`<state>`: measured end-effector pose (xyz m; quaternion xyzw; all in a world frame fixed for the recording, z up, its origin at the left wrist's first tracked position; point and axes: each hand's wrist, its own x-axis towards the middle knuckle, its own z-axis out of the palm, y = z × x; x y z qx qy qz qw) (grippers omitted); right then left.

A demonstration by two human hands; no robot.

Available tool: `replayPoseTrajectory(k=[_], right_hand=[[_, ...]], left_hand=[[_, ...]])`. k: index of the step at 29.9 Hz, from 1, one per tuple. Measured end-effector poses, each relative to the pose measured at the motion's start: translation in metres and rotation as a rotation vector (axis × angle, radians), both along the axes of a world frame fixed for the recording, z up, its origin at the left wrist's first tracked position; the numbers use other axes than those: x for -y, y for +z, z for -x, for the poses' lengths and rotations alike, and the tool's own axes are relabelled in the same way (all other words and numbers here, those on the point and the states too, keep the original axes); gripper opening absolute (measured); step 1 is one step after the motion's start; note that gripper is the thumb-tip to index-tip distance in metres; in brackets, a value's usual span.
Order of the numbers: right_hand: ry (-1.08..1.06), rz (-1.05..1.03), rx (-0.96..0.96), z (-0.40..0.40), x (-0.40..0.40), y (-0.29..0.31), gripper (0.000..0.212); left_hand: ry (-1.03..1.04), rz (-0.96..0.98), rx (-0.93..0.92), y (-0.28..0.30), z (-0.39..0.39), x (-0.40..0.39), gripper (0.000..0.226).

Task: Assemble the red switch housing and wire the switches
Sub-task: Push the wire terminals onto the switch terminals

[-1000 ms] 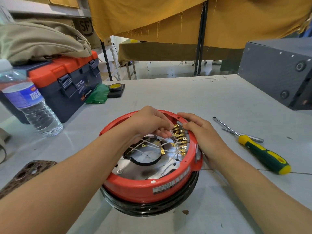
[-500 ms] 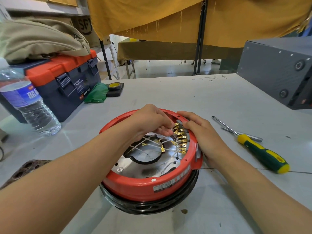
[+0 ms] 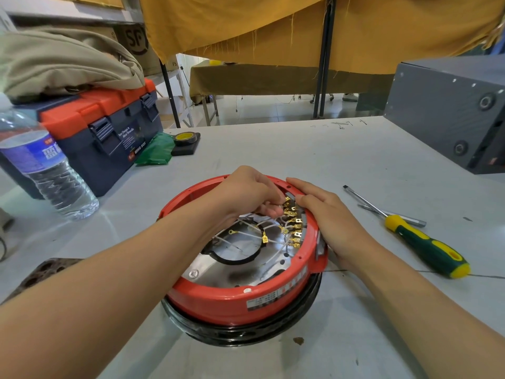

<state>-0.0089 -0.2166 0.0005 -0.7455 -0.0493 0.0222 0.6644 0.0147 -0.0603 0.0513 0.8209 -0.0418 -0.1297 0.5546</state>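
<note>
- We see the red switch housing (image 3: 235,299) at 6 o'clock on the grey desk (image 3: 341,160), sitting on a black ring (image 3: 246,333).
- Inside it, white wires (image 3: 246,236) run over a silver plate (image 3: 240,272) to a row of brass terminals (image 3: 295,228) along the rim at 3 o'clock.
- Our left hand (image 3: 246,192) reaches in from 9 o'clock; its grip is clenched in a pinch on the topmost of those terminals.
- Our right hand (image 3: 330,222) lies on the outer rim at 3 o'clock, fingers flat, its grip released and holding nothing.
- A white label (image 3: 263,302) on the housing wall carries print too small for us to read.
- At 3 o'clock lies a screwdriver (image 3: 418,236) with a green and yellow handle, crossing a thin metal rod (image 3: 410,218).
- At 10 o'clock a toolbox (image 3: 109,138) reads "WING BOX"; beside it stand a water bottle (image 3: 46,165) with a blue label, a green bag (image 3: 155,150) and a roll of tape (image 3: 185,138).
- Behind, a cardboard box (image 3: 134,42) shows "SF".
- A grey cabinet (image 3: 451,110) stands at 2 o'clock.
</note>
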Motion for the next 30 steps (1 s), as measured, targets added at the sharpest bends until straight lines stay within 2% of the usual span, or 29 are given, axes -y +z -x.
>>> replayPoseTrajectory(k=[7,11,16,22,30], right_hand=[[0.005,0.052,0.022,-0.001,0.002,0.003,0.038],[0.009,0.072,0.034,0.0,0.002,0.005,0.036],[0.008,0.067,0.038,0.0,0.002,0.005,0.035],[0.011,0.083,0.061,-0.001,0.003,0.004,0.037],[0.004,0.077,0.061,0.0,0.003,0.004,0.037]], left_hand=[[-0.025,0.012,0.033,0.0,0.003,0.0,0.011],[-0.064,-0.053,0.103,0.001,0.005,-0.002,0.008],[-0.094,-0.274,0.287,0.004,0.008,-0.006,0.002],[-0.289,-0.561,0.404,0.011,0.015,-0.004,0.003],[-0.278,-0.5,0.456,0.002,0.016,-0.006,0.004]])
